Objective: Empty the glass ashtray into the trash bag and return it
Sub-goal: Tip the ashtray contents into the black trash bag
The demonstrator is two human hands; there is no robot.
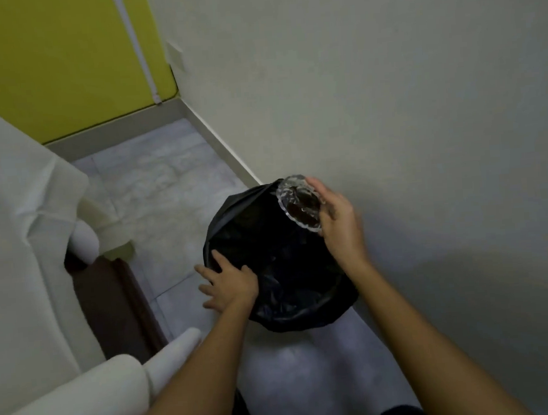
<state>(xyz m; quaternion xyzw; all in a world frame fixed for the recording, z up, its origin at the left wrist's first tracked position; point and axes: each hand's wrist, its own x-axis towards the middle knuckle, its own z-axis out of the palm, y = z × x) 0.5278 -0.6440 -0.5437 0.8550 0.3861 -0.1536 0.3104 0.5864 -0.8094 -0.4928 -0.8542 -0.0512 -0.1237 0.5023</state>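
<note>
A black trash bag (280, 271) stands open on the floor against the wall. My right hand (340, 222) holds the glass ashtray (300, 205) over the bag's far right rim, tilted on its side with its hollow facing the bag's opening. Dark residue shows inside the glass. My left hand (231, 283) rests on the bag's near left rim, fingers spread, thumb over the edge.
A white-covered seat (17, 225) with a dark wooden frame (117, 302) fills the left side. A pale wall (388, 102) runs along the right, a yellow-green panel (61, 60) at the back. Grey tiled floor (154, 183) lies between them.
</note>
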